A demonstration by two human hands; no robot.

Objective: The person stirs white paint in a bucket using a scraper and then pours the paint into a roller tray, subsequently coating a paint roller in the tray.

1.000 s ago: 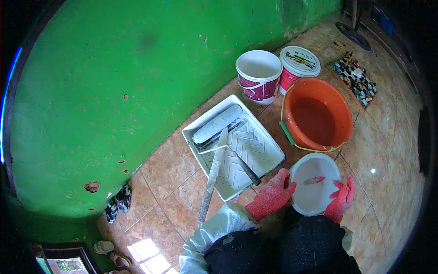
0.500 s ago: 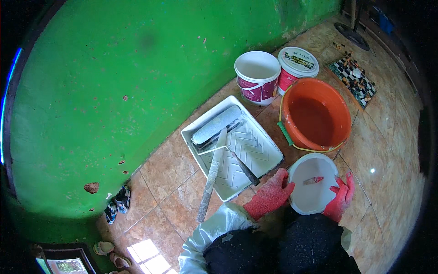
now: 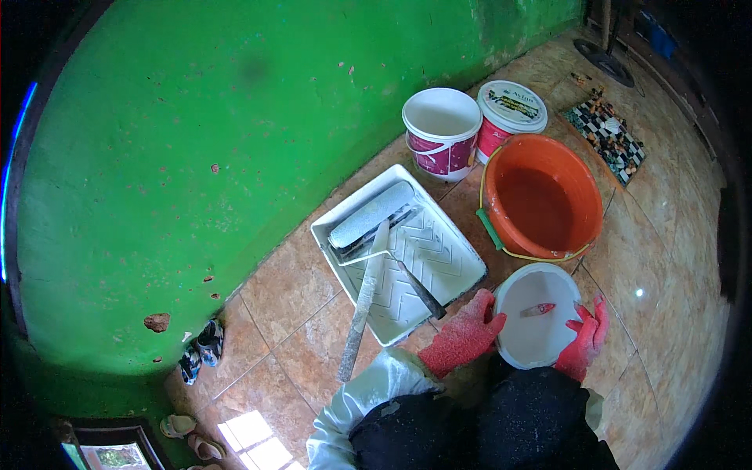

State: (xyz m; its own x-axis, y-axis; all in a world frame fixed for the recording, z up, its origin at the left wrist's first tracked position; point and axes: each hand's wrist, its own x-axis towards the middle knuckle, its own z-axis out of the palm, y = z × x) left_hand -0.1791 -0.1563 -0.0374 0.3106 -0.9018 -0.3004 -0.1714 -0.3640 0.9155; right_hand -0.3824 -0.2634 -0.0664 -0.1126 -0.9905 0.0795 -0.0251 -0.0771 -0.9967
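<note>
The white plastic bucket (image 3: 537,316) sat on the tiled floor (image 3: 298,290) in the lower right of the frame, just below the orange basin. Both hands in red knit gloves clasped it by the rim: the left hand (image 3: 464,335) wrapped over its left edge, the right hand (image 3: 581,341) closed on its lower right edge. Inside it lay smooth white paint with a small red-handled tool (image 3: 537,309) resting on the surface. The bucket stood upright and level, so pouring, by my judgement, was not yet under way.

The white paint tray (image 3: 399,252), rectangular with a ribbed chevron slope, looked nearly dry, and the fuzzy grey paint roller (image 3: 371,213) rested in its upper end, its long paint-crusted handle (image 3: 360,309) trailing over the tray's lower edge onto the floor. A dark-handled tool (image 3: 419,288) lay across the tray.

The round orange basin (image 3: 544,200) held murky water. Above it stood an open white bucket (image 3: 442,133) with a maroon band and a lidded paint tub (image 3: 511,110). The rough green wall (image 3: 196,141) showed chipped spots.
</note>
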